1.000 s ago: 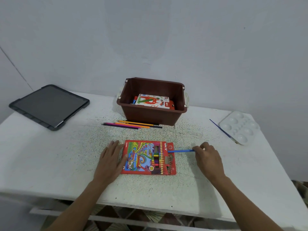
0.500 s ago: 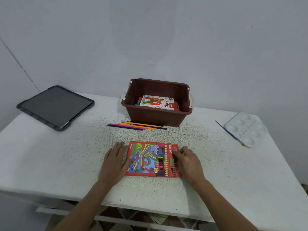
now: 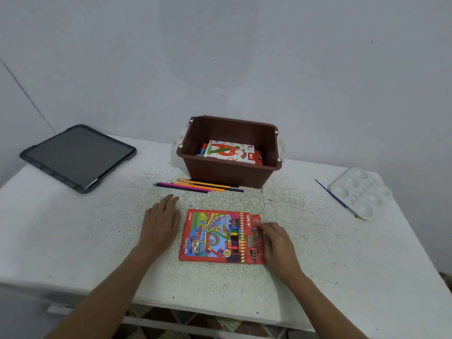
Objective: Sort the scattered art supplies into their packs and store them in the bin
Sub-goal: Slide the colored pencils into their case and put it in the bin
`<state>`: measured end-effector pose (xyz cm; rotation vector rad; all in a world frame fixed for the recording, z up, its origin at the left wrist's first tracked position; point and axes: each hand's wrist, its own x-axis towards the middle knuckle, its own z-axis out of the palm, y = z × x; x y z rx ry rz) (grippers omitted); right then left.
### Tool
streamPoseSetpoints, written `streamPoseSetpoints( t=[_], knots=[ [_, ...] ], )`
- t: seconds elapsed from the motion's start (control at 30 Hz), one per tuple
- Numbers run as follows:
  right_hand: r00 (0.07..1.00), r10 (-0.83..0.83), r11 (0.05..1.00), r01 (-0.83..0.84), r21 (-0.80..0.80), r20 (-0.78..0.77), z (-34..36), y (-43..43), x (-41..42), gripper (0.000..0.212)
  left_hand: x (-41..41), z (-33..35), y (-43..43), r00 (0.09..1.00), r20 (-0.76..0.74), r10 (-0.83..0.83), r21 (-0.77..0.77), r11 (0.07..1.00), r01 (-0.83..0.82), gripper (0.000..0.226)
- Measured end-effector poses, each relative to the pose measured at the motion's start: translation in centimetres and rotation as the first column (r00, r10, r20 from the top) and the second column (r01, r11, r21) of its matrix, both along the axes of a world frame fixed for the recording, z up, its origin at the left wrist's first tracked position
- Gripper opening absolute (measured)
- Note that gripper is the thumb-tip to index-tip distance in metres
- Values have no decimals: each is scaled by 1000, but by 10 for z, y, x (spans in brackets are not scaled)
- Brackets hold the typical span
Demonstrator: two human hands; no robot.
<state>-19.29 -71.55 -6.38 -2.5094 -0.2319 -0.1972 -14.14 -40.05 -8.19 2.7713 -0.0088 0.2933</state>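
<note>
A red colour-pencil pack (image 3: 210, 234) lies flat on the white table (image 3: 73, 241) in front of me. My right hand (image 3: 277, 245) rests at the pack's right, open end, fingertips on the pencil tips there. My left hand (image 3: 160, 223) lies flat on the table just left of the pack, fingers straight, apart from it. Several loose coloured pencils (image 3: 198, 187) lie in a row beyond the pack, in front of the brown bin (image 3: 230, 172). Inside the bin sits a white and red oil-pastel box (image 3: 231, 152).
A dark tablet in a case (image 3: 78, 156) lies at the table's far left. A white paint palette (image 3: 359, 192) and a thin blue brush (image 3: 335, 198) are at the far right. A grey wall stands close behind the bin.
The blue pencil my right hand held beside the pack has gone into the pack. My left hand has slid off the pack's left edge toward the loose pencils.
</note>
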Motion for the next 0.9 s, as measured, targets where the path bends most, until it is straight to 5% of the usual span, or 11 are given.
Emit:
streamPoseSetpoints(
  t=[0.3,0.5,0.73,0.9],
  knots=[
    [1000,-6,998,8,56,-27,0,-2,3,42,40,15,6,970,-224,-91,290,944,155,58],
    [1000,-1,998,3,66,-28,1,-2,3,54,37,12,7,986,-125,-107,356,923,146,55],
    [999,-10,998,12,63,-35,1,-3,3,43,31,18,9,984,-74,-164,513,840,178,32],
    [998,-13,993,20,115,-62,10,-4,7,33,29,31,-3,944,163,-286,329,918,221,23]
  ],
)
